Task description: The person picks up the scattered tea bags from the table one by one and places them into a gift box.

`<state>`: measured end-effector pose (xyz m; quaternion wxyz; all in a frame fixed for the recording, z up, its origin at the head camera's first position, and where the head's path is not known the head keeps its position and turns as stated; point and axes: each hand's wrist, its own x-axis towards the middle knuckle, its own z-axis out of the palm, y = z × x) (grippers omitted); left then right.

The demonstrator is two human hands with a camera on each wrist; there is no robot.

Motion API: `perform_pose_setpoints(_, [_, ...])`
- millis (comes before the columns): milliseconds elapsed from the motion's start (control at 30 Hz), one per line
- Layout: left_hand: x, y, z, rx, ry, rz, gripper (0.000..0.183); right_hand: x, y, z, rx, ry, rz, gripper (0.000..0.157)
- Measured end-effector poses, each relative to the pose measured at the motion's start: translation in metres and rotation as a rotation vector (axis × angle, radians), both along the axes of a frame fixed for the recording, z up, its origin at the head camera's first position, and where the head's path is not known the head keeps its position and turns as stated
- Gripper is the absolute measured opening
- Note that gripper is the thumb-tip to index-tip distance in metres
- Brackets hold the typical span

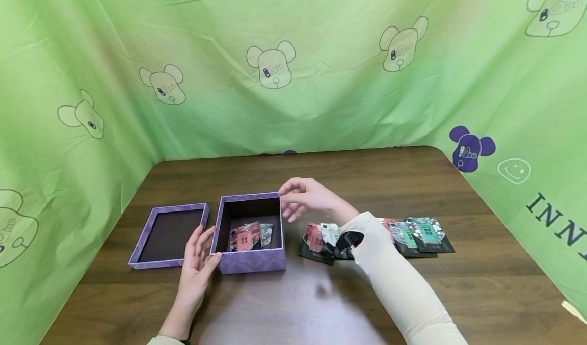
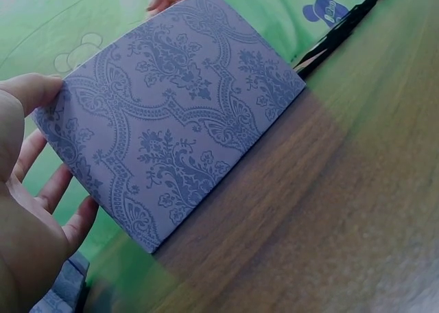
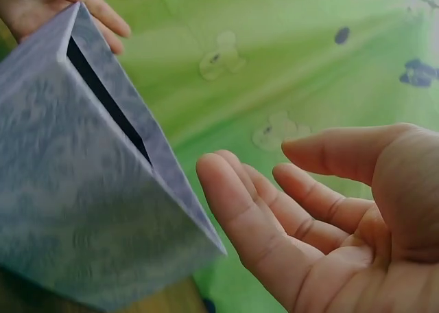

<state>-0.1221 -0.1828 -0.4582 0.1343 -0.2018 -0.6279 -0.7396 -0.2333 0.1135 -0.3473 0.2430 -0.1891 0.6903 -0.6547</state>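
Observation:
A purple patterned box (image 1: 251, 262) with a dark inside stands on the table, its top uncovered. In it lie a red-labelled tea packet (image 1: 245, 238) and, partly hidden behind it, a green-and-white packet (image 1: 266, 233). My left hand (image 1: 198, 263) holds the box at its near left corner, thumb (image 2: 36, 92) at the front corner and fingers along the left side. By the far right corner of the box is my right hand (image 1: 312, 198), its fingers loosely bent. The right wrist view shows nothing between the thumb and fingers of this hand (image 3: 322, 224).
Left of the box lies its shallow purple lid (image 1: 171, 235), dark inside up. A row of several tea packets (image 1: 428, 233) lies to the right, partly covered by my right sleeve (image 1: 394, 279). A green printed curtain (image 1: 220, 126) encloses the wooden table (image 1: 477, 284).

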Motion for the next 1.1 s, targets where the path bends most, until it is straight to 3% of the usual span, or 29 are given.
perform_pose_setpoints(600, [-0.001, -0.001, -0.002, 0.003, 0.004, 0.000, 0.073, 0.002, 0.077, -0.033, -0.001, -0.112, -0.125, 0.019])
perform_pose_setpoints(1100, [-0.002, -0.001, -0.003, -0.003, -0.002, 0.005, 0.073, 0.006, 0.143, -0.046, -0.004, -0.105, -0.219, 0.013])
